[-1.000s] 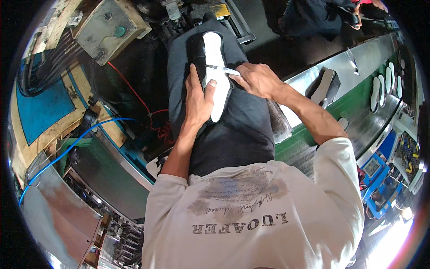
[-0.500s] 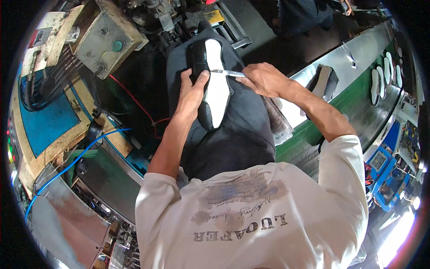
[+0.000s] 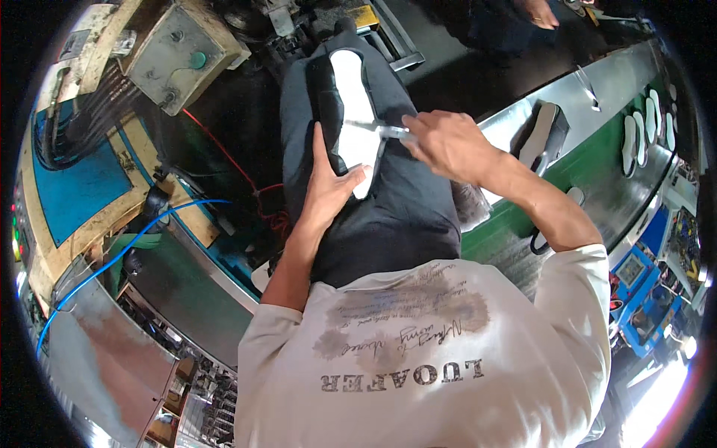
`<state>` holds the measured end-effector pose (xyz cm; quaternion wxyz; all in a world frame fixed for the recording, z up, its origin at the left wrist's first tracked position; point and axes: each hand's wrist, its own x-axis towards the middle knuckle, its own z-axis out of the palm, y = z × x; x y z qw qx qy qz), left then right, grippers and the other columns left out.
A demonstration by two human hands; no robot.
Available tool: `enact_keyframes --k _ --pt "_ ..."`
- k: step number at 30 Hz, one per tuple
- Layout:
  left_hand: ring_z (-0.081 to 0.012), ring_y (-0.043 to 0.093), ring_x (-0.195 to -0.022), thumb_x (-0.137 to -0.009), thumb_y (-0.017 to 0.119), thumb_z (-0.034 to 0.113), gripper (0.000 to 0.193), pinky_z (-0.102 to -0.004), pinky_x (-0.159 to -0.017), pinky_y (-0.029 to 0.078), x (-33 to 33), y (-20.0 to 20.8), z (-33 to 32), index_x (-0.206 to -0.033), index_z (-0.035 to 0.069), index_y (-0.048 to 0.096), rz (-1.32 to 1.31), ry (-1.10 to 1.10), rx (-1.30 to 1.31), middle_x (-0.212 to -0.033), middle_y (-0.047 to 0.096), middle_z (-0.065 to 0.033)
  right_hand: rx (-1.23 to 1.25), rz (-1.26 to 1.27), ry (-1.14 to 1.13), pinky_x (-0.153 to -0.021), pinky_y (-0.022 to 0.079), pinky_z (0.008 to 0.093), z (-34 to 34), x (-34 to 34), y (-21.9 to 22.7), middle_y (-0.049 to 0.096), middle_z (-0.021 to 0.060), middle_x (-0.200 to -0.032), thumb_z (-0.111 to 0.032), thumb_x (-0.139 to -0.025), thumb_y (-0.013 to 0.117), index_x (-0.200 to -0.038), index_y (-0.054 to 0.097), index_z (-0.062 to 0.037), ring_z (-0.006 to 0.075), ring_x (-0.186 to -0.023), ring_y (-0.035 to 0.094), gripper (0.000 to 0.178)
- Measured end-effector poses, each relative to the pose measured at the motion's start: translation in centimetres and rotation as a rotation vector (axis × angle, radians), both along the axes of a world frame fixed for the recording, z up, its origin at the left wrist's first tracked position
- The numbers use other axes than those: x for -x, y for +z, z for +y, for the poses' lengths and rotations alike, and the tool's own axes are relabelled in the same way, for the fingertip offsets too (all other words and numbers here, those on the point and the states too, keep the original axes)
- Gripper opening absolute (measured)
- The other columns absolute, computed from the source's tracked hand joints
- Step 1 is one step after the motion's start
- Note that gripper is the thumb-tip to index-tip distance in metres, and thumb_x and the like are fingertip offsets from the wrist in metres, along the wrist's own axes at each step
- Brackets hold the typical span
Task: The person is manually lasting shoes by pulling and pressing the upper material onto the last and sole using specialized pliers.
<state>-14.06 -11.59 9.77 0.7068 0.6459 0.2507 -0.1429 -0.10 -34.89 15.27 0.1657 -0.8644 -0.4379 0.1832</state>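
A black shoe upper (image 3: 326, 97) lies sole side up along my thighs, its white insole board (image 3: 349, 82) facing me. My left hand (image 3: 332, 190) grips its near end, thumb pressed on the white board and fingers along the left side. In my right hand (image 3: 452, 145) is a flat silvery tool (image 3: 393, 132), held between thumb and fingers from the right. The tool's far end reaches over the middle of the white board; motion blurs it, so I cannot tell its exact kind.
To the right, a green conveyor belt (image 3: 515, 216) with a metal edge carries another dark shoe (image 3: 543, 138) and several white insoles (image 3: 641, 138). A control box (image 3: 175, 63) stands at the left, near a blue hose (image 3: 142, 235). Another person's hand (image 3: 539, 12) shows at the top right.
My left hand has slid from the shoe's middle to its near end. The shoe has shifted slightly away and left. My right hand has moved slightly nearer to me, still holding the tool.
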Motion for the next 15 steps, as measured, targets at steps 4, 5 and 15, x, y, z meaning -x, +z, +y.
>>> enact_keyframes --k 4,5,15 --pt "-0.0266 0.051 -0.142 -0.095 0.074 -0.008 0.108 -0.0343 -0.111 0.052 0.6 -1.1 -0.5 -0.174 0.004 0.001 -0.095 -0.065 -0.136 -0.171 0.029 -0.0231 0.081 -0.270 0.181 -0.085 0.061 0.0465 0.2 2.5 -1.0 0.074 0.0160 -0.098 -0.021 -0.098 0.062 -0.123 0.070 0.0056 0.0346 -0.092 0.076 0.037" --pt "-0.0265 0.050 -0.144 -0.094 0.072 -0.011 0.110 -0.0331 -0.111 0.051 0.8 -1.4 -0.5 -0.174 0.004 -0.002 -0.054 -0.088 -0.181 -0.172 0.027 -0.0243 0.129 -0.348 0.237 -0.090 0.060 0.0440 0.4 2.8 -1.0 0.072 0.0158 -0.102 -0.022 -0.099 0.065 -0.129 0.068 0.0082 0.0324 -0.094 0.075 0.043" --pt "-0.0427 0.024 -0.164 -0.089 0.076 0.002 0.115 -0.0415 -0.133 0.022 1.6 -2.3 -0.2 -0.170 -0.007 -0.005 -0.153 -0.158 -0.295 -0.175 0.017 -0.0368 0.265 -0.298 0.220 -0.083 0.061 0.0403 1.3 4.3 -0.7 0.068 0.0164 -0.104 -0.024 -0.102 0.066 -0.142 0.060 0.0118 0.0297 -0.092 0.073 0.055"
